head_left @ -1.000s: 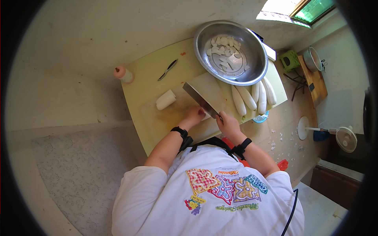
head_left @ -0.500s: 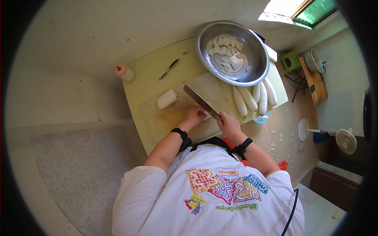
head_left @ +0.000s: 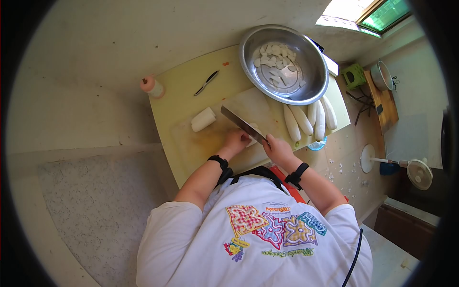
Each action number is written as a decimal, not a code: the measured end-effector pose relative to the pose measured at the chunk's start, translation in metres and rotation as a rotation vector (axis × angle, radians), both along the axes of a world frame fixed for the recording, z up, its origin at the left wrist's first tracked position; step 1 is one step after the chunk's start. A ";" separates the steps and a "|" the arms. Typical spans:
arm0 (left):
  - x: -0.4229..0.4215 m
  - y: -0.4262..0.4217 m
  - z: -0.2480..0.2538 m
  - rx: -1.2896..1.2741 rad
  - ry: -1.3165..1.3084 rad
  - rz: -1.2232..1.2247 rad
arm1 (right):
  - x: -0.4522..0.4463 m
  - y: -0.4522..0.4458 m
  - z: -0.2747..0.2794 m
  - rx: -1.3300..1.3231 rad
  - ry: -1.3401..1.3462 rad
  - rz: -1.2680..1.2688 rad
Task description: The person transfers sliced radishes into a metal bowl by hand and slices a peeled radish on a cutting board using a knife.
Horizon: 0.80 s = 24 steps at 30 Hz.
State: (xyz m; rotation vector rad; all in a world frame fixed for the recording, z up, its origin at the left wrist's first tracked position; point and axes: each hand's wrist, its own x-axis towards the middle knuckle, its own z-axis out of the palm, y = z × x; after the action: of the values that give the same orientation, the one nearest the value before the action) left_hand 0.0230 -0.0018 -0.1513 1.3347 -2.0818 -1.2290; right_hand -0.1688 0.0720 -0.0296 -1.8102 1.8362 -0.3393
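My right hand (head_left: 278, 149) is closed round the handle of a kitchen knife (head_left: 241, 123), its broad blade slanting toward the upper left over a white cutting board (head_left: 184, 143). Just left of the blade, the curled fingers of my left hand (head_left: 236, 142) press on a piece of white radish (head_left: 251, 141), mostly hidden by the fingers and the knife. A pale slice (head_left: 256, 127) shows beyond the blade. Further left on the board lies a thick peeled radish chunk (head_left: 203, 119).
A large steel basin (head_left: 310, 71) holding several white slices stands at the back right. Several whole peeled radishes (head_left: 297, 119) lie in front of it. A peeler (head_left: 206, 82) and a pink-capped bottle (head_left: 152, 87) are toward the left. A fan (head_left: 419, 173) stands on the floor.
The knife blade has shifted slightly left and down, and more of the pale slice shows beyond it. My left hand stays at the radish piece.
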 end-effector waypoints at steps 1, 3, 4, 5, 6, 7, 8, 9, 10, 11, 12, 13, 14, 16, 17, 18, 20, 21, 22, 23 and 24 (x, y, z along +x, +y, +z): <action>0.000 0.000 -0.002 0.001 -0.001 0.001 | 0.000 -0.001 0.000 -0.001 0.002 0.018; 0.000 0.000 -0.004 0.014 0.013 0.009 | -0.001 -0.002 -0.002 0.006 0.004 0.025; 0.000 0.000 -0.004 0.015 0.012 0.010 | -0.001 -0.003 -0.002 0.012 0.006 0.031; 0.000 0.000 -0.003 0.022 0.009 0.008 | -0.001 -0.004 -0.001 0.012 0.006 0.032; 0.000 0.000 -0.003 0.029 0.005 0.006 | -0.002 -0.004 -0.001 0.025 0.003 0.029; 0.000 0.000 -0.003 0.029 0.005 0.007 | -0.002 -0.005 0.000 0.037 -0.001 0.027; 0.000 0.000 -0.002 0.027 0.017 0.009 | -0.003 -0.005 -0.001 0.038 -0.001 0.028; 0.001 0.000 -0.003 0.024 0.029 0.012 | -0.003 -0.006 -0.001 0.043 0.005 0.030; 0.001 0.000 -0.004 0.025 0.028 0.013 | -0.003 -0.006 -0.002 0.048 0.011 0.032; 0.001 0.000 -0.005 0.019 0.019 0.010 | -0.003 -0.007 -0.002 0.048 0.010 0.032; 0.000 0.000 -0.006 0.013 0.010 0.006 | -0.003 -0.006 -0.002 0.048 0.013 0.038; 0.000 0.001 -0.007 0.014 0.010 0.005 | -0.003 -0.006 -0.002 0.049 0.015 0.042; -0.001 0.002 -0.008 0.011 0.038 0.027 | -0.003 -0.006 -0.002 0.050 0.016 0.041; -0.001 0.002 -0.010 0.008 0.065 0.048 | -0.002 -0.007 0.000 0.058 0.023 0.045; -0.001 0.002 -0.011 0.003 0.065 0.045 | -0.001 -0.007 0.000 0.059 0.022 0.045; -0.001 0.002 -0.011 -0.002 0.065 0.044 | -0.001 -0.007 -0.001 0.059 0.031 0.039; -0.001 0.001 -0.010 0.022 0.072 0.043 | 0.002 -0.008 -0.003 0.061 0.039 0.035; -0.001 0.001 -0.008 0.045 0.080 0.042 | 0.004 -0.008 -0.006 0.077 0.066 0.045; -0.001 0.001 -0.006 0.045 0.079 0.045 | 0.006 -0.009 -0.008 0.093 0.092 0.057; -0.001 0.001 -0.004 0.053 0.061 0.051 | 0.007 -0.010 -0.010 0.094 0.090 0.061; 0.000 0.003 -0.004 0.061 0.043 0.057 | 0.009 -0.011 -0.010 0.092 0.079 0.061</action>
State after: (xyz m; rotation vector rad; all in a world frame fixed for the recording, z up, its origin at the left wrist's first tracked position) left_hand 0.0231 0.0008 -0.1558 1.3722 -1.9783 -1.2947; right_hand -0.1601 0.0606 -0.0392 -1.8359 1.8145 -0.1599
